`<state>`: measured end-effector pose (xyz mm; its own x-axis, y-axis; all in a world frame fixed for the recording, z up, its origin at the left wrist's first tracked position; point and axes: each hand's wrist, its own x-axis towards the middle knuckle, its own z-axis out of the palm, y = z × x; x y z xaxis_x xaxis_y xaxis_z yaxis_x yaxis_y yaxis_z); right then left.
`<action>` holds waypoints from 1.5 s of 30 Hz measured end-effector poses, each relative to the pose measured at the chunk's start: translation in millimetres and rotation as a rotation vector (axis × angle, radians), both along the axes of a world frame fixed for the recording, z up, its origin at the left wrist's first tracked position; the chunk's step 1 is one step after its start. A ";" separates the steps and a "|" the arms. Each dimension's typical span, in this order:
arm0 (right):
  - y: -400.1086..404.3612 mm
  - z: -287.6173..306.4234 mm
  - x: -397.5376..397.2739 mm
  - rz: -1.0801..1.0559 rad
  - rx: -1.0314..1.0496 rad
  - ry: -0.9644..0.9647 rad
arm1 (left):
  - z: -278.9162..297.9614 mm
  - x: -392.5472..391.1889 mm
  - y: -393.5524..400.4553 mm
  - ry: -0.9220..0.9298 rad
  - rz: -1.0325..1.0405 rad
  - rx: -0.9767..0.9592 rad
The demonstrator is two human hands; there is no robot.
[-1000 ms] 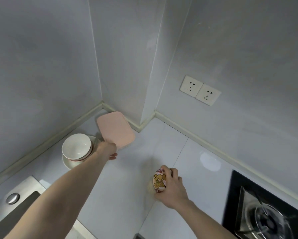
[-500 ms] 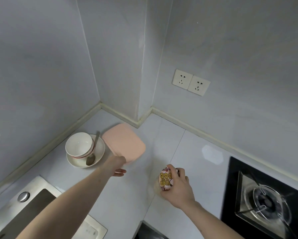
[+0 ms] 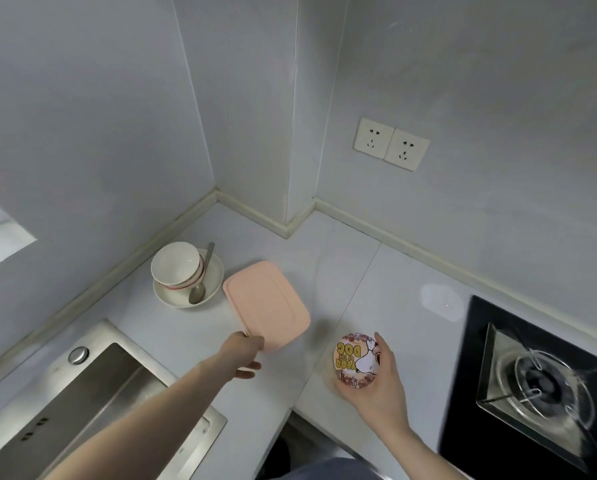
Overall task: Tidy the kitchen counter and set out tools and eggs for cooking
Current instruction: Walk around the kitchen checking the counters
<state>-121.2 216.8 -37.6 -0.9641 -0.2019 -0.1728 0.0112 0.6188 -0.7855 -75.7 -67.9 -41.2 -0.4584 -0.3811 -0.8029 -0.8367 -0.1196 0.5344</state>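
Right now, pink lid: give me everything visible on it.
The pink lid is a flat rounded rectangle, matte and plastic-looking, with a raised border line inside its edge. It is tilted, its near corner gripped by the left hand, above the white counter, right of the stacked bowls. Whether its far edge touches the counter is unclear.

Left hand [image 3: 242, 355] grips the pink lid [image 3: 266, 308] just right of the bowls [image 3: 179, 268]; right hand [image 3: 376, 382] holds the cup [image 3: 356, 360], farther right.

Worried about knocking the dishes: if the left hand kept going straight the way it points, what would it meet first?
Likely the pink lid that the left hand already holds; beyond it, bare counter, not the bowls. Depth is uncertain.
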 end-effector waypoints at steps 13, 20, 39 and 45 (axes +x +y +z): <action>-2.6 -18.2 10.8 -0.172 -0.353 -0.195 | -0.8 49.3 6.8 -0.154 -0.130 -0.173; -5.8 -19.0 4.2 -0.208 -0.378 -0.185 | -9.8 34.0 -0.6 0.026 0.173 -0.023; 52.3 37.5 17.0 -0.220 -0.397 -0.081 | -3.6 -17.1 56.5 -0.161 -0.092 -0.594; 72.6 49.6 28.4 -0.170 -0.402 -0.090 | -3.4 10.4 52.6 -0.279 0.034 -0.373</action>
